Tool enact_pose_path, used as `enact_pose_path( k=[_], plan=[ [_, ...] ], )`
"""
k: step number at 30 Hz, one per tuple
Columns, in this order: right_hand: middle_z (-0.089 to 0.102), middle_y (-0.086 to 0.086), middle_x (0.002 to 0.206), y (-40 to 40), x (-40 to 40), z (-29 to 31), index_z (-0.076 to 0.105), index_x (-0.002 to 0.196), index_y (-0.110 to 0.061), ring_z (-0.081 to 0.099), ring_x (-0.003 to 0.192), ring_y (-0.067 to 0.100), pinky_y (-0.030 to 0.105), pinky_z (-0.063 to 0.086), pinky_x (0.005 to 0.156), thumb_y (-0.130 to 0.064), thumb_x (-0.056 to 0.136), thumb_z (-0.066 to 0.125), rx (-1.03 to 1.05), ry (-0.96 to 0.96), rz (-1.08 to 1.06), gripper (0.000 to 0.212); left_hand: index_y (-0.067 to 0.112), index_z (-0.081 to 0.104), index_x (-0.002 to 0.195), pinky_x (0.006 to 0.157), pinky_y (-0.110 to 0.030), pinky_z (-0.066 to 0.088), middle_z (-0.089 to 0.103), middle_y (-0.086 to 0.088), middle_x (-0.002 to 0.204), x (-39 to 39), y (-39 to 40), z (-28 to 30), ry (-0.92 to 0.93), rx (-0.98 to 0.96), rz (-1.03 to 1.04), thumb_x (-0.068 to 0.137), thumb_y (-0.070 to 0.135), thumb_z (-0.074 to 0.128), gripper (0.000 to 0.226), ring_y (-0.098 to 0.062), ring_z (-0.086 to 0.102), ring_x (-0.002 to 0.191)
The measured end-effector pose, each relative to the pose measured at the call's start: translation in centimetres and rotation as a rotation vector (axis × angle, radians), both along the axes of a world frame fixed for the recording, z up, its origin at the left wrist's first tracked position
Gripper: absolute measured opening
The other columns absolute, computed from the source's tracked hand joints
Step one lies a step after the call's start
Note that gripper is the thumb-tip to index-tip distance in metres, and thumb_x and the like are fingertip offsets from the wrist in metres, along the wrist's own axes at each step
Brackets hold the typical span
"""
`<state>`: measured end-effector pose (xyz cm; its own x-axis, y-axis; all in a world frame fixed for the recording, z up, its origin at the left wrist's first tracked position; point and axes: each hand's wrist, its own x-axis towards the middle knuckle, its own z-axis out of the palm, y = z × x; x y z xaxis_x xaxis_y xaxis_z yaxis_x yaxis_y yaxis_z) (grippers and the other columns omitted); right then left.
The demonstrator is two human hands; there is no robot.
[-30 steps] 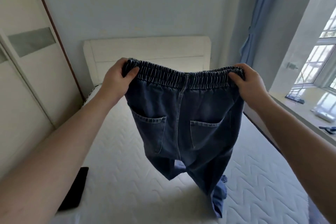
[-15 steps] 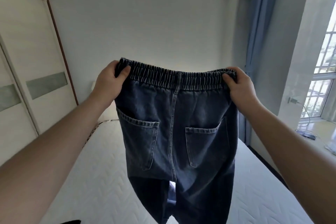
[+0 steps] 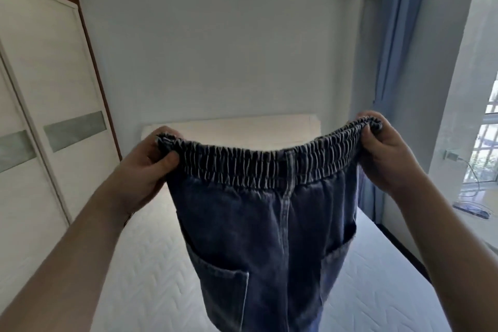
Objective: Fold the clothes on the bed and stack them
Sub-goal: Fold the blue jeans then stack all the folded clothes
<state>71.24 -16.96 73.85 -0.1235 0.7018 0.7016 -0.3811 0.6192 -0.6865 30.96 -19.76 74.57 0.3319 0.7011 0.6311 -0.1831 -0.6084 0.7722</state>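
Jeans (image 3: 269, 237) are being held up over the bed (image 3: 151, 272), waistband pinched by left hand (image 3: 145, 167) and right hand (image 3: 385, 153); laying flat is being called for next.

We see one garment, a pair of dark blue denim jeans (image 3: 264, 224), held up in the air above the bed (image 3: 151, 272), unfolded and hanging straight down. Its gathered elastic waistband (image 3: 258, 167) is stretched wide at the top, sagging a little in the middle, the right end higher than the left. The back faces us, with a centre seam and two patch pockets; the legs run out of view below
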Motion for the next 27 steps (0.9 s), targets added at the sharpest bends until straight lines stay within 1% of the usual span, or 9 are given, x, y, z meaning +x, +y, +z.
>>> enact_pose_path(
  k=[3, 5, 8, 11, 17, 21, 23, 25, 27],
  plan=[
    [0.06, 0.001, 0.088, 0.2, -0.9, -2.3, 0.066, 0.094, -0.026, 0.056, 0.079, 0.014, 0.026, 0.05, 0.076, -0.015, 0.095, 0.042, -0.081, -0.023, 0.09, 0.027, 0.01, 0.056, 0.09, 0.068, -0.024, 0.052, 0.059, -0.011, 0.083, 1.7, 0.4, -2.6, 0.008, -0.106, -0.006, 0.086, 0.007, 0.053, 0.006, -0.017, 0.061, 0.075],
    [0.059, 0.004, 0.091, 0.4, -1.4, -3.7, 0.064, 0.095, -0.024, 0.054, 0.084, 0.018, 0.033, 0.048, 0.083, -0.016, 0.096, 0.043, -0.15, -0.024, 0.175, 0.023, 0.008, 0.054, 0.089, 0.066, -0.027, 0.051, 0.053, -0.019, 0.085, 2.5, 0.5, -4.3, 0.007, -0.187, -0.039, 0.086, 0.002, 0.046, 0.011, -0.021, 0.059, 0.073],
    [0.06, 0.003, 0.095, 0.6, -1.8, -5.3, 0.063, 0.097, -0.022, 0.057, 0.093, 0.019, 0.038, 0.05, 0.093, -0.019, 0.092, 0.049, -0.214, 0.005, 0.304, 0.015, 0.012, 0.059, 0.091, 0.069, -0.03, 0.052, 0.052, -0.022, 0.091, 3.0, 0.5, -6.0, 0.038, -0.246, -0.151, 0.087, 0.01, 0.061, 0.005, -0.025, 0.059, 0.077],
    [0.061, -0.001, 0.096, 0.6, -2.7, -6.4, 0.064, 0.098, -0.022, 0.06, 0.097, 0.015, 0.039, 0.048, 0.099, -0.011, 0.097, 0.039, -0.253, 0.022, 0.412, 0.027, 0.013, 0.06, 0.094, 0.073, -0.033, 0.052, 0.06, -0.018, 0.093, 4.1, 0.6, -6.8, 0.058, -0.273, -0.243, 0.081, 0.03, 0.078, 0.028, -0.028, 0.06, 0.082],
    [0.063, 0.0, 0.091, 0.0, -6.1, -7.6, 0.067, 0.088, -0.022, 0.06, 0.092, 0.017, 0.037, 0.052, 0.092, 0.0, 0.102, 0.026, -0.328, -0.021, 0.433, 0.048, 0.011, 0.058, 0.096, 0.074, -0.034, 0.049, 0.059, -0.018, 0.094, 7.3, 0.3, -7.5, 0.08, -0.274, -0.329, 0.086, 0.031, 0.072, 0.026, -0.028, 0.058, 0.084],
    [0.064, -0.001, 0.097, -0.9, -8.5, -8.0, 0.069, 0.088, -0.022, 0.062, 0.098, 0.015, 0.038, 0.05, 0.094, -0.01, 0.092, 0.041, -0.335, -0.058, 0.386, 0.031, 0.01, 0.058, 0.097, 0.077, -0.034, 0.048, 0.059, -0.014, 0.094, 9.7, 0.1, -8.1, 0.065, -0.266, -0.345, 0.088, 0.028, 0.071, 0.024, -0.025, 0.057, 0.086],
    [0.058, 0.002, 0.099, -1.1, -9.4, -8.3, 0.069, 0.09, -0.021, 0.056, 0.099, 0.018, 0.037, 0.044, 0.092, -0.015, 0.096, 0.05, -0.309, -0.077, 0.365, 0.021, 0.016, 0.062, 0.094, 0.078, -0.031, 0.048, 0.06, -0.007, 0.093, 10.8, 0.1, -8.7, 0.055, -0.238, -0.231, 0.086, 0.027, 0.072, 0.017, -0.021, 0.057, 0.087],
    [0.055, 0.003, 0.093, -1.2, -9.9, -8.4, 0.066, 0.097, -0.015, 0.052, 0.084, 0.018, 0.031, 0.044, 0.08, -0.023, 0.092, 0.063, -0.271, -0.071, 0.337, 0.01, 0.023, 0.065, 0.09, 0.078, -0.025, 0.048, 0.062, 0.003, 0.094, 11.7, 0.1, -9.4, 0.05, -0.185, -0.069, 0.082, 0.023, 0.071, 0.01, -0.014, 0.058, 0.088],
    [0.062, -0.006, 0.08, -1.4, -9.9, -8.4, 0.056, 0.102, -0.008, 0.057, 0.069, 0.007, 0.019, 0.048, 0.066, -0.024, 0.086, 0.06, -0.246, -0.105, 0.228, 0.022, 0.023, 0.066, 0.09, 0.08, -0.02, 0.048, 0.061, 0.007, 0.103, 12.3, 0.1, -10.1, 0.028, -0.133, 0.033, 0.083, 0.017, 0.071, 0.011, -0.008, 0.06, 0.092]
  ],
)
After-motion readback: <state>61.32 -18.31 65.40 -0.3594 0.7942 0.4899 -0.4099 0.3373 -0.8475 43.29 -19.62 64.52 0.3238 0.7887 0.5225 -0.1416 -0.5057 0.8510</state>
